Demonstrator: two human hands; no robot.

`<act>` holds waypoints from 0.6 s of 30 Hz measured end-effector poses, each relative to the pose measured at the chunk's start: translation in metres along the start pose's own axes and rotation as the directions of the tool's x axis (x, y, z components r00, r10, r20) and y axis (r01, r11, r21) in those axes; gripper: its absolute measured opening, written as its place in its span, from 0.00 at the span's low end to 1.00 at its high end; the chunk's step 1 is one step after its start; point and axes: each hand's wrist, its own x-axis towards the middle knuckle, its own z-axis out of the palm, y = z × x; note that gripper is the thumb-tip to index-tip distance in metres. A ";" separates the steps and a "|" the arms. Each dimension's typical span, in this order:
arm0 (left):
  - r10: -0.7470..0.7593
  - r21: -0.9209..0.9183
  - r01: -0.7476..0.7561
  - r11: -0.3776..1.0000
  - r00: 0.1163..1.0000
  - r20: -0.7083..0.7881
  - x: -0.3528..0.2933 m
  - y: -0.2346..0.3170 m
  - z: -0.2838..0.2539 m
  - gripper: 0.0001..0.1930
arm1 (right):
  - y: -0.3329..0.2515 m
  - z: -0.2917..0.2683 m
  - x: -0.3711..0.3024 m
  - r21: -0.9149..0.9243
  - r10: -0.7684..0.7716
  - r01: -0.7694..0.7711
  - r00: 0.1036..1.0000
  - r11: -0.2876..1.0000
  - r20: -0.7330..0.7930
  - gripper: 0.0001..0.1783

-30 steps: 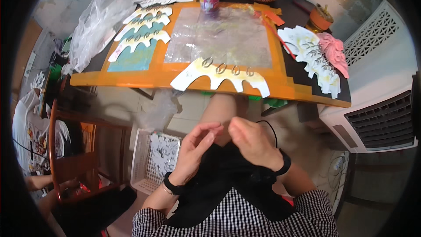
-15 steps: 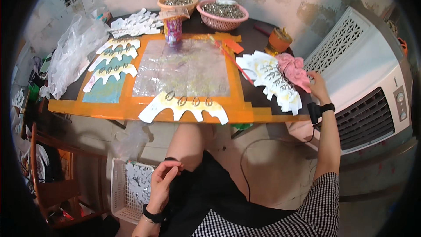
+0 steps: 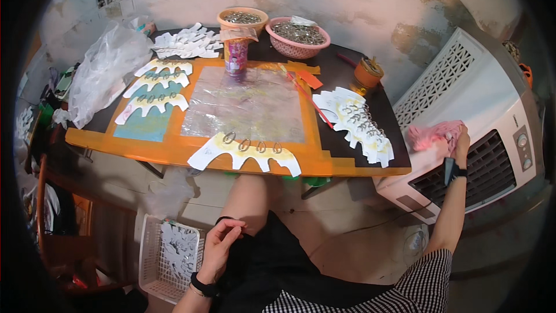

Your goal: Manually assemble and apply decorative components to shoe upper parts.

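Note:
My right hand [image 3: 463,141] is closed on a crumpled pink cloth [image 3: 433,137], held off the table's right edge in front of the white air cooler [image 3: 503,120]. Over my lap, my left hand [image 3: 222,242] is closed with thumb and fingertips together; whatever they hold, if anything, is too small to make out. A white scalloped card [image 3: 239,153] with several metal rings lies at the table's front edge. Similar ringed cards [image 3: 152,104] sit at the left, and an overlapping stack of them [image 3: 362,130] fans out at the right.
Two baskets of metal pieces, one orange [image 3: 263,18] and one pink [image 3: 295,48], stand at the back behind a purple can [image 3: 236,61]. An orange pot [image 3: 368,74] and a red stick [image 3: 318,110] are right. A white crate [image 3: 152,261] rests on the floor.
My right hand has carried the pink cloth rightward, off the card stack and past the table edge, uncovering the stack's rings. My left hand stays over my lap.

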 end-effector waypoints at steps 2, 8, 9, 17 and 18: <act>-0.049 -0.009 0.051 0.999 0.992 0.119 0.008 -0.002 0.010 0.09 | -0.055 -0.035 -0.043 0.056 0.215 -0.253 0.903 0.966 0.371 0.18; -0.162 0.109 0.121 0.987 0.794 0.586 0.013 -0.005 0.055 0.11 | -0.108 0.048 -0.264 -0.265 -0.377 0.841 0.465 0.472 0.801 0.19; -0.148 0.159 0.056 0.986 0.744 0.652 0.017 -0.003 0.065 0.12 | -0.103 0.052 -0.290 -0.219 -0.354 0.776 0.494 0.591 0.794 0.23; 0.383 0.224 -0.506 0.833 0.819 0.428 0.001 0.018 0.108 0.15 | -0.034 0.124 -0.435 -0.026 0.319 -0.573 0.419 0.819 0.850 0.27; 0.374 0.250 -0.494 0.833 0.835 0.404 -0.003 0.021 0.098 0.15 | -0.038 0.145 -0.449 -0.040 0.340 -0.564 0.438 0.825 0.832 0.27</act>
